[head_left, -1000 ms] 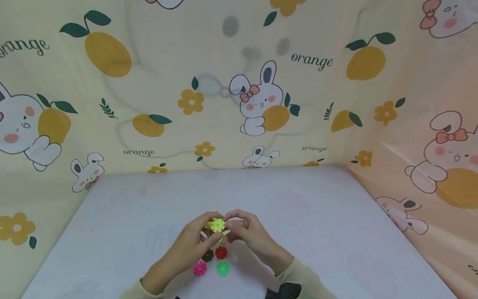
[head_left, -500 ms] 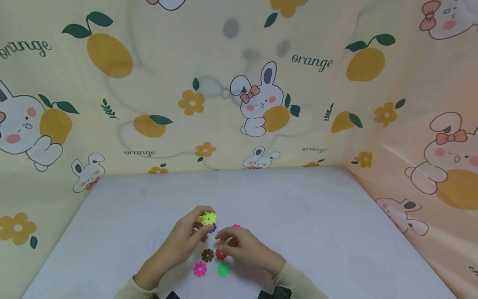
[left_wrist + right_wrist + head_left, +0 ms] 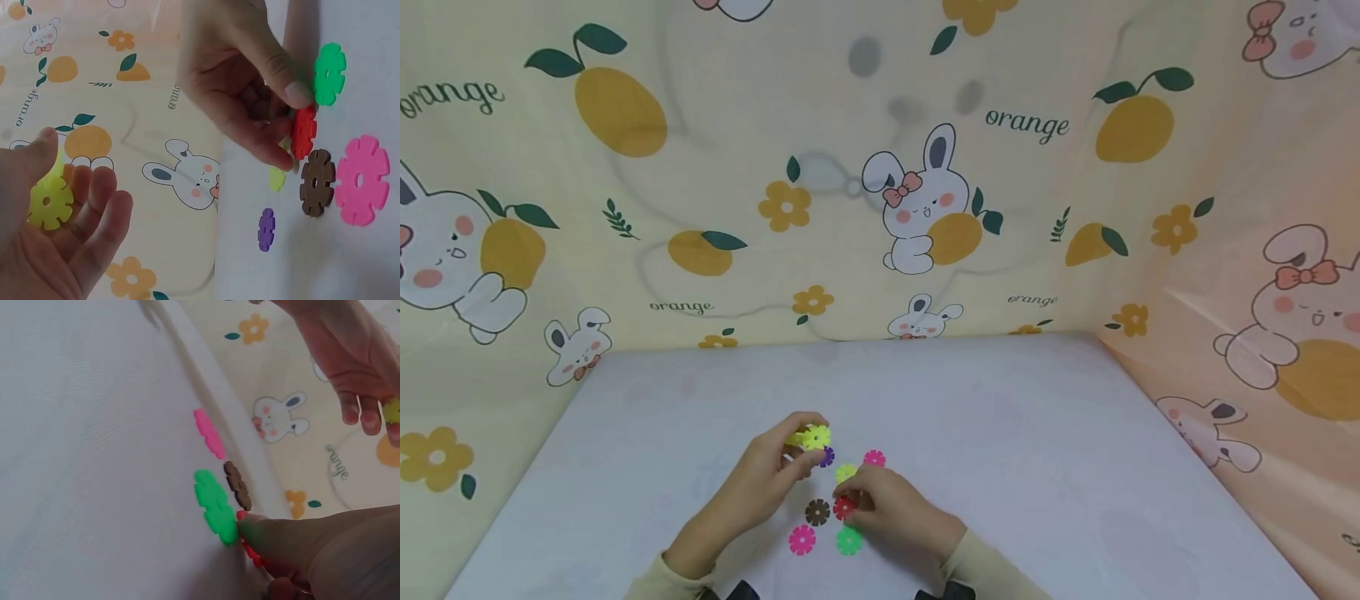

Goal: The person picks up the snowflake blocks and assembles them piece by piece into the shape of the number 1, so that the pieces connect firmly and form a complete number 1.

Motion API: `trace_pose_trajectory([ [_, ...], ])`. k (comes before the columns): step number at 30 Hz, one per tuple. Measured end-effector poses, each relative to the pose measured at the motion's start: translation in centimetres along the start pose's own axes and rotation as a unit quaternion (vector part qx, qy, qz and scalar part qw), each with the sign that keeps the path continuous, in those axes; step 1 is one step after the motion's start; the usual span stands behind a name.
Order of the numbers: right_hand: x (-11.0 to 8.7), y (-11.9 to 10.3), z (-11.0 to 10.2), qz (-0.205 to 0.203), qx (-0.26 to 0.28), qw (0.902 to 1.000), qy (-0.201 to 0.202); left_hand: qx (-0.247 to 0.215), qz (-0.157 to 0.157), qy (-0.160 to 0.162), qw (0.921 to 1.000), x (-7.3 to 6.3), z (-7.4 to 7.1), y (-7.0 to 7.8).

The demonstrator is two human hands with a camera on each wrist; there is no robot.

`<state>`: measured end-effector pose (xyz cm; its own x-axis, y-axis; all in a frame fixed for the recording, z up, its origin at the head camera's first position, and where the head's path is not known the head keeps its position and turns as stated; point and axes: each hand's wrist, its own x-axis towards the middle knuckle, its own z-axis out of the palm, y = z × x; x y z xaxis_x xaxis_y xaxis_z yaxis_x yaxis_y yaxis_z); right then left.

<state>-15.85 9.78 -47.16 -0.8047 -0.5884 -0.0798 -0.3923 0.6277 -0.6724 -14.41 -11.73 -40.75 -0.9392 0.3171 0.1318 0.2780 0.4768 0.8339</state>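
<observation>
Here, a right hand is at the red disc

A wide backdrop printed with rabbits and oranges rises beyond the pale desk. With the red disc as the clock's centre in the head view, the left hand is at ten o'clock, raised above the desk; its grip is narrowed, thumb and fingers holding yellow notched pieces, their number unclear. The right hand is at three o'clock, its grip nearly closed, thumb and forefinger pinching opposite edges of the red disc, which lies on the desk. Among the other flower-shaped discs there, the near pink disc is at eight o'clock, the green disc at six, and the brown disc just beside the red at nine. A yellow disc lies at twelve, a far pink disc at one, and a purple disc, partly hidden by the left hand, between eleven and twelve.
</observation>
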Motion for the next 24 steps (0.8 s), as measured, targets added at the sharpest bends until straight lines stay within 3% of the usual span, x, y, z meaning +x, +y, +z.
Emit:
trace_pose_trajectory([
  [7, -0.2, -0.3, 0.3, 0.003, -0.020, 0.9997, 0.009, -0.001, 0.014, -0.006, 0.9999, -0.1, -0.2, -0.2],
  [14, -0.3, -0.5, 0.0, -0.001, -0.011, 0.9999, 0.001, 0.001, -0.002, -0.022, 0.9998, -0.1, 0.2, -0.3],
  [19, -0.2, -0.3, -0.9, -0.014, 0.034, 0.9990, -0.024, 0.006, -0.002, -0.023, 0.9997, -0.1, 0.2, -0.3],
  [24, -0.2, -0.3, -2.6, -0.033, 0.102, 0.9942, -0.004, 0.005, -0.006, -0.036, 0.9993, -0.1, 0.3, -0.3],
])
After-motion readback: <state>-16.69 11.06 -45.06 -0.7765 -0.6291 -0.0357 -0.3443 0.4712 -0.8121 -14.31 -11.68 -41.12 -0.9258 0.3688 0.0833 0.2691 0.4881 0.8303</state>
